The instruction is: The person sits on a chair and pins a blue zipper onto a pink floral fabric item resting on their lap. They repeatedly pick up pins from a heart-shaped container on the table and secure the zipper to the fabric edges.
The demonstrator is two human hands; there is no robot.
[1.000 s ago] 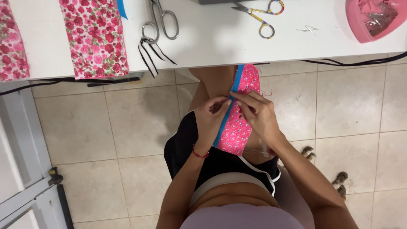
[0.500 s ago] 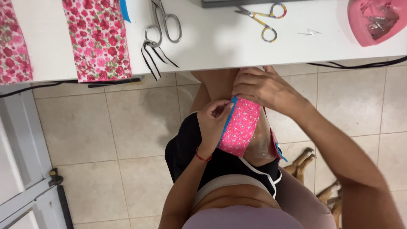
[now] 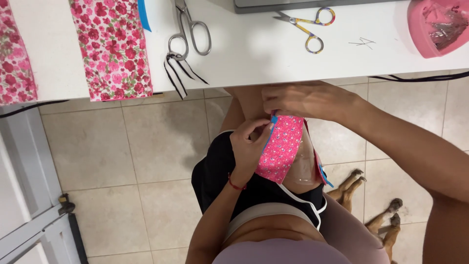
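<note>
Two hands work one pink floral fabric strip (image 3: 282, 146) over the person's lap, below the edge of the white surface (image 3: 254, 49). Head view, the only one: left hand (image 3: 250, 144) is pinched shut on the strip's left edge, thumb and fingertips pressed on the cloth near its upper half. Right hand (image 3: 305, 100) comes in from the right, fingers closed on the strip's top corner, where a bit of blue trim (image 3: 274, 119) shows. Strip's long axis runs steeply, top end toward the surface, lower end tilted left toward the body; printed side faces the camera. More blue trim pokes out low on the right side, by the thigh.

On the surface: silver scissors (image 3: 188, 36) with black threads (image 3: 178, 73) hanging over the edge, small scissors (image 3: 308, 24) with multicoloured handles, two floral cloth pieces at left (image 3: 111, 49) and far left (image 3: 14, 63), pink bowl (image 3: 430, 29) at top right. Tiled floor (image 3: 127, 156) below. Animal paws (image 3: 371, 195) lie on the tiles right of the person's legs.
</note>
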